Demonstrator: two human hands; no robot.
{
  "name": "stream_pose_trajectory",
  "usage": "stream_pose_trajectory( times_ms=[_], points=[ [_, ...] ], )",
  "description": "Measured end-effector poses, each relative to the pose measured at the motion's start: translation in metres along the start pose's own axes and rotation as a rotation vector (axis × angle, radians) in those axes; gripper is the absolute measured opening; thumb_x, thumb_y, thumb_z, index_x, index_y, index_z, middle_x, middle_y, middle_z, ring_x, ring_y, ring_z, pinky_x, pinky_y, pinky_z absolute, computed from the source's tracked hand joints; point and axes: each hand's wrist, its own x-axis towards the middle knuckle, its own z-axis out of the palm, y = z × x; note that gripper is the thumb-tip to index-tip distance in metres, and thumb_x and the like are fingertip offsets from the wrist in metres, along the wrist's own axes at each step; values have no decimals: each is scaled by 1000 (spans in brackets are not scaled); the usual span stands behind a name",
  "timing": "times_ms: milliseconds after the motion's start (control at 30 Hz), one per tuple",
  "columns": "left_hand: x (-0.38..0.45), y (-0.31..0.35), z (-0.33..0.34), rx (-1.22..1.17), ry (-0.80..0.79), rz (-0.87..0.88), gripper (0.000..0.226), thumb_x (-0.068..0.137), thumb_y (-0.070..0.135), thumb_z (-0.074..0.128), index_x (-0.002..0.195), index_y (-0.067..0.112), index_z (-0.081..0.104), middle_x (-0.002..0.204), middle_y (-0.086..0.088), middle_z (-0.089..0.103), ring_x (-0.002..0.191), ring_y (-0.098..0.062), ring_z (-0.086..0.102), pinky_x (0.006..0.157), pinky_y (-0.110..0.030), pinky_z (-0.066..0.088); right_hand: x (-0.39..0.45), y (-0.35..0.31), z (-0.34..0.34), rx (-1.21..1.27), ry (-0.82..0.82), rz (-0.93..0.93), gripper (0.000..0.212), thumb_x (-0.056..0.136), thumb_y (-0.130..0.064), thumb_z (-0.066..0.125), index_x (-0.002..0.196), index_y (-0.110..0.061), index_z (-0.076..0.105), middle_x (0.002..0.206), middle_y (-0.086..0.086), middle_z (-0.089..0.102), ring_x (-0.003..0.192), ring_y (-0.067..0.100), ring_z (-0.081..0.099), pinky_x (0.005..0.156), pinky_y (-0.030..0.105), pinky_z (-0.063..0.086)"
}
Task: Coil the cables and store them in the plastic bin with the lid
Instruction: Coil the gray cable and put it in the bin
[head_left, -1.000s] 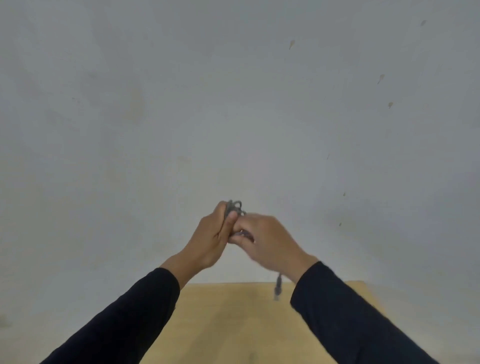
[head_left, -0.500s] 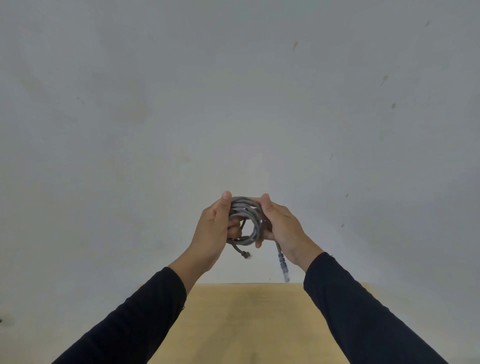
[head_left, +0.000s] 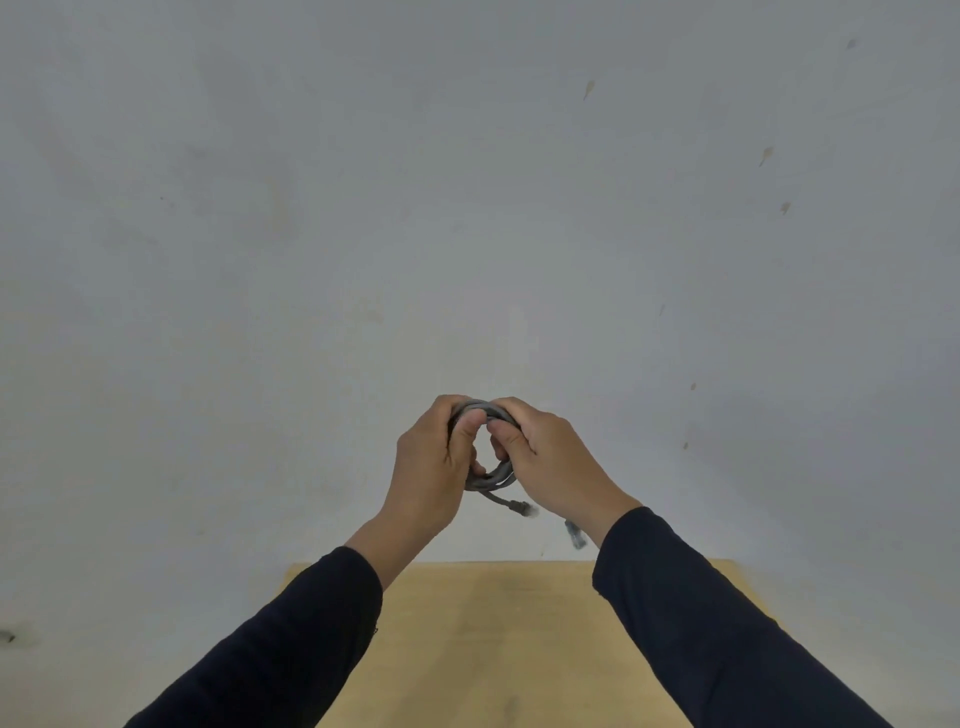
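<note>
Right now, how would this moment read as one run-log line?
step: coiling | left hand: grips grey cable coil | right hand: grips coil | connector ends: dangling | bin: not in view

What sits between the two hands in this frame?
In the head view, a coil of grey cable sits between the left hand and the right hand; both grip it. Its two plug ends hang below.

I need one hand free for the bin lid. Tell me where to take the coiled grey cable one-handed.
Take the grey cable across its bundled loops at the side of the ring, where the right hand grips now, fingers through the open centre. The left hand holds the opposite side. Both plug ends dangle below, so a side grip likely keeps the turns together.
</note>
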Motion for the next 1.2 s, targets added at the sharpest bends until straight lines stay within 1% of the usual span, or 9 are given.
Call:
stream_pose_trajectory(
  times_ms=[200, 333, 500, 600, 700, 800, 967, 1067, 1200],
  points=[
    [-2, -4, -4, 4, 34, 119, 24, 98, 17, 41, 104, 34, 56, 66, 11, 56, 50, -7, 51, 51, -13, 42, -3, -2, 1, 32, -60, -15, 22, 98, -22, 37, 109, -19, 55, 73, -10, 54, 64, 5, 49, 60, 10, 39],
    [-2, -6, -6, -22, 45, 174, 26, 98, 13, 42, 104, 29, 61, 66, 13, 56, 47, -7, 49, 51, -16, 43, -3, -5, 1, 45, -72, -23, 23, 98, -21, 37, 111, -18, 56, 73, -9, 54, 60, 2, 47, 58, 11, 39],
    [-1, -7, -7, -140, 22, 71, 25, 98, 17, 41, 97, 27, 63, 51, 13, 50, 44, -8, 41, 48, -23, 41, -7, -7, -6, 118, -144, 71, 24, 98, -27, 38, 114, -25, 55, 81, -11, 56, 55, 3, 47, 56, 14, 40],
    [5, -9, -14, -260, 73, -18, 24, 99, 22, 41, 96, 24, 64, 47, 9, 40, 42, -9, 36, 46, -27, 37, -7, -10, -20, 23, -232, 110, 21, 98, -23, 38, 100, -17, 57, 79, -8, 50, 62, 7, 50, 61, 15, 42],
    [10, -11, -21, -343, 87, -65, 25, 99, 22, 40, 94, 21, 65, 52, 5, 39, 43, -8, 33, 44, -25, 34, -5, -8, -33, -78, -273, 88, 23, 96, -21, 42, 87, -27, 62, 92, -8, 51, 69, 8, 53, 71, 22, 42],
    [8, -7, -19, -430, 65, -95, 25, 99, 21, 40, 93, 19, 65, 62, -3, 37, 44, -9, 30, 42, -20, 32, 2, -3, -38, -107, -85, 84, 19, 92, -20, 52, 79, -25, 65, 84, -6, 52, 63, 10, 51, 65, 21, 38],
    [3, -2, -6, -584, 37, -145, 26, 99, 21, 41, 93, 18, 66, 56, 7, 37, 45, -8, 28, 42, -18, 30, 8, 4, -24, -27, 353, 114, 12, 86, -20, 63, 79, -17, 72, 74, 2, 62, 62, 2, 54, 60, 6, 38],
    [-1, 1, 5, -557, 60, -135, 25, 98, 21, 42, 92, 21, 67, 53, 6, 36, 44, -8, 28, 42, -19, 31, 9, 2, -9, 287, 446, 279, 13, 85, -21, 64, 75, -17, 72, 66, 2, 63, 58, 12, 55, 61, 22, 49],
    [-1, 0, 14, -453, 85, -96, 25, 98, 22, 42, 92, 24, 67, 49, 5, 35, 43, -9, 30, 42, -22, 32, 8, -3, 4, 625, 422, 467, 16, 86, -15, 62, 73, -12, 72, 65, 3, 64, 57, 13, 56, 56, 21, 50]
  ],
)
